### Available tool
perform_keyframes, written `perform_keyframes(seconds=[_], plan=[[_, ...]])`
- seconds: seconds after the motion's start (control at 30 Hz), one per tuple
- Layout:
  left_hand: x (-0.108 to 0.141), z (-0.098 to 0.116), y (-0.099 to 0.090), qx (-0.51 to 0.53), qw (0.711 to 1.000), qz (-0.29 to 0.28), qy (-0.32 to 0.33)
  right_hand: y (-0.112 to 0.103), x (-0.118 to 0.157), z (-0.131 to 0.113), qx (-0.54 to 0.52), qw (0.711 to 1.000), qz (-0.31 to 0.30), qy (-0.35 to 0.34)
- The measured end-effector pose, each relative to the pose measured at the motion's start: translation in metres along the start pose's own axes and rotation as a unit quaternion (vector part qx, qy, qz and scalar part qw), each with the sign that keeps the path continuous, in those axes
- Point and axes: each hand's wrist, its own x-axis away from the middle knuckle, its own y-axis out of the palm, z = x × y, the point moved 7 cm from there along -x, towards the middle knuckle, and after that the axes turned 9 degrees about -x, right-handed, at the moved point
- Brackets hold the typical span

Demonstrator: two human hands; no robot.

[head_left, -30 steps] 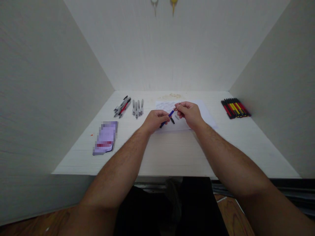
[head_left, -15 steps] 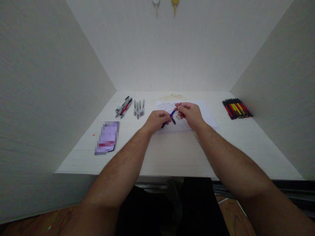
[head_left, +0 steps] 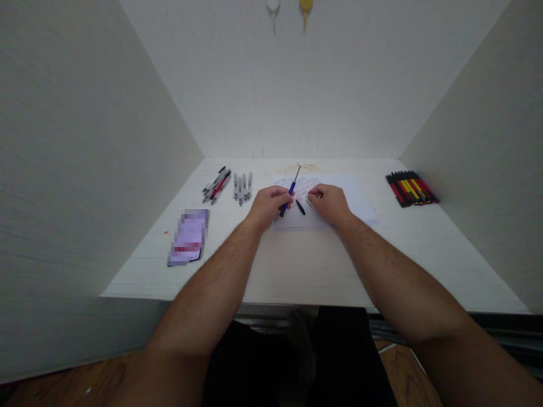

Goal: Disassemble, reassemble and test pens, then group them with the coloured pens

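Note:
My left hand (head_left: 268, 208) is closed around a blue pen (head_left: 292, 188) with a dark lower end. A thin refill with a light tip sticks out of the pen's upper end and points up and away. My right hand (head_left: 328, 202) is down at the white paper (head_left: 354, 198), thumb and fingertips pinched together; whatever they hold is too small or hidden to make out. Between the two hands a short black pen part (head_left: 300, 207) lies on the paper. Handwriting or scribbles cover the paper's upper left part.
Four groups of things lie around: clear pens (head_left: 242, 188), a pile of clear pens with a red one (head_left: 220, 185), a phone (head_left: 189, 236) at left, and a row of red, yellow and black pens (head_left: 411, 188) at right. Walls (head_left: 470, 124) enclose the table on three sides.
My right hand has let go of the refill end and moved down to the paper, where a small grey piece lay. The pen in my left hand now points more upright.

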Motion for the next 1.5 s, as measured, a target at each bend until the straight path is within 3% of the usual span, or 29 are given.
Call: perform_keyframes(seconds=[0.2, 0.43, 1.5], plan=[[0.0, -0.002, 0.001, 0.023, 1.0, -0.01, -0.014, 0.011, 0.004, -0.005, 0.125, 0.989, -0.071, -0.018], [0.003, -0.001, 0.002, 0.036, 0.999, -0.023, -0.021, 0.013, 0.004, -0.007, 0.175, 0.98, -0.092, -0.019], [-0.001, -0.009, 0.003, 0.026, 0.999, -0.033, -0.026, 0.023, 0.009, -0.013, 0.251, 0.957, -0.147, -0.013]])
